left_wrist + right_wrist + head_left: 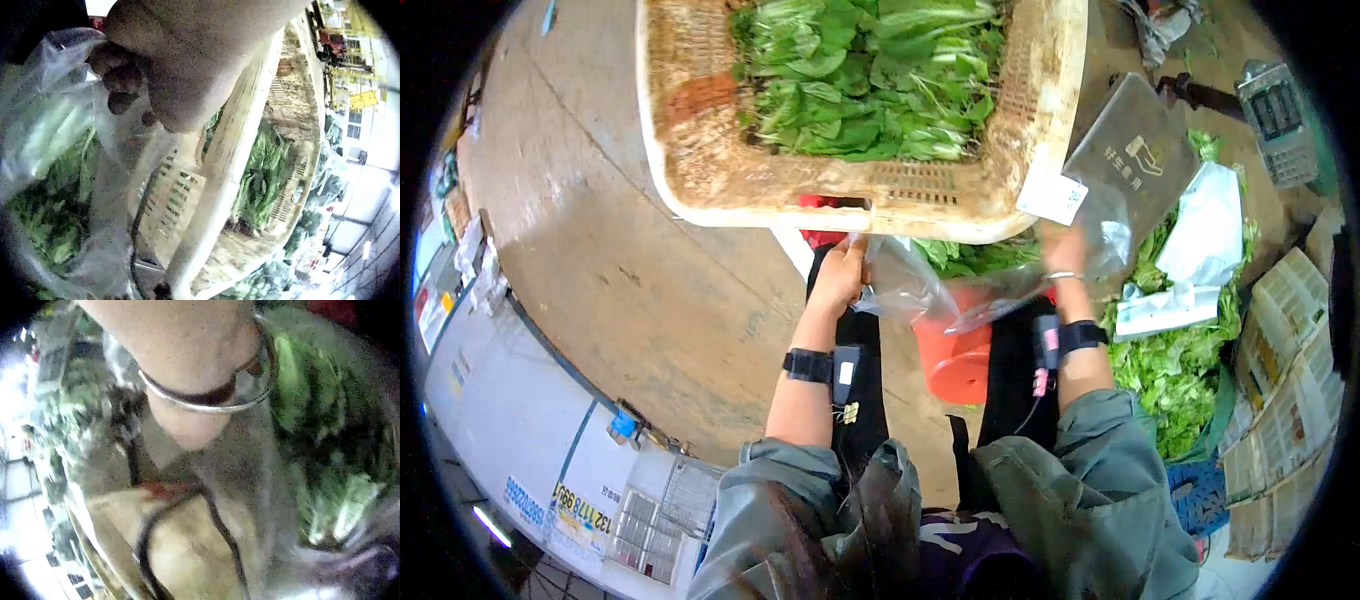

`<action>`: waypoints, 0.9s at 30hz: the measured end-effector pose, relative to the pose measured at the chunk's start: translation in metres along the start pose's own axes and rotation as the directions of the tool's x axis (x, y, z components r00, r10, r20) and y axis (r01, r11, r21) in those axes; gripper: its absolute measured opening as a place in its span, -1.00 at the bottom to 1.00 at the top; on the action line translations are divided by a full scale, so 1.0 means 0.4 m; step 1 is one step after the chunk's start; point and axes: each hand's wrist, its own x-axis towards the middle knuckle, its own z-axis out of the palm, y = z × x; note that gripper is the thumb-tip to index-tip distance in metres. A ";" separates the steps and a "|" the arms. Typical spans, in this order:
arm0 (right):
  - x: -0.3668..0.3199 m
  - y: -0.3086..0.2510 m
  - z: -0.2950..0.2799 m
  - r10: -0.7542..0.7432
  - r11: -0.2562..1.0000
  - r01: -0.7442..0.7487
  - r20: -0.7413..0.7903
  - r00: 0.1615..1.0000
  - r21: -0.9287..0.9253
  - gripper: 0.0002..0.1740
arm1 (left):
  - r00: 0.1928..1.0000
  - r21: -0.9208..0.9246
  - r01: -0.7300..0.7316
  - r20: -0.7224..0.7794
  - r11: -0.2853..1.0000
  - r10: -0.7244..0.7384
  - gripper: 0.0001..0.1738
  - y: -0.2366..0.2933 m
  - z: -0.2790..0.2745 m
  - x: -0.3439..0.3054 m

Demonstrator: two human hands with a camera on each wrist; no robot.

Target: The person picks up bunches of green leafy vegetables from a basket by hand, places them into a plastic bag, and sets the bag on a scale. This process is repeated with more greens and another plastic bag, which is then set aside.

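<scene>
Grey-green sleeves [1090, 490] fill the part of the head view nearest the camera, and both forearms reach forward from them. Between the hands hangs a clear plastic bag [897, 287] with leafy greens [970, 258] inside, just under the near rim of a stained, cream-coloured crate [745, 212]. The left hand [840, 272] grips the bag's edge with curled fingers, close below the crate's handle slot; the bag lies directly to its right. On the bag's other side is the right hand [1060, 248], blurred and partly covered, so I cannot tell how its fingers stand; a silver bangle [206, 409] circles that wrist. Just beyond this hand, a white label [1052, 196] overlaps the crate's corner. More greens [870, 85] lie inside the crate. A red bucket-like thing [955, 355] shows beneath the bag, and loose leaves [1170, 385] are heaped farther right.
</scene>
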 end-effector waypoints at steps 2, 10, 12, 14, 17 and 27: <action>0.036 0.030 -0.095 0.300 0.917 -0.307 0.065 0.952 0.255 -0.24 | 0.996 -0.012 -0.073 -0.049 0.997 0.073 -0.53 -0.018 0.009 0.039; -0.102 -0.405 -0.365 0.118 0.990 0.022 0.907 0.404 -0.138 -0.64 | 0.797 0.458 -0.596 0.242 0.659 0.553 -0.37 0.116 -0.129 -0.183; -0.121 -0.559 -0.355 0.021 0.997 0.062 0.956 0.293 -0.041 -0.63 | 0.730 -0.261 -0.431 0.462 0.864 0.504 -0.52 0.250 -0.204 -0.264; -0.069 -0.726 -0.273 -0.391 0.840 0.483 0.893 0.223 0.248 -0.64 | 0.741 -0.673 -0.169 0.394 0.720 0.543 -0.62 0.357 -0.250 -0.187; 0.112 -0.912 -0.006 -0.391 0.689 0.723 0.816 0.426 -0.047 -0.65 | 0.942 -0.873 -0.124 0.046 0.471 0.333 -0.81 0.430 -0.256 0.176; 0.486 -1.191 0.758 -0.217 0.309 0.829 0.814 0.538 -0.466 0.03 | 0.854 -0.614 -0.355 -0.520 0.705 -0.022 -0.50 0.388 -0.223 0.510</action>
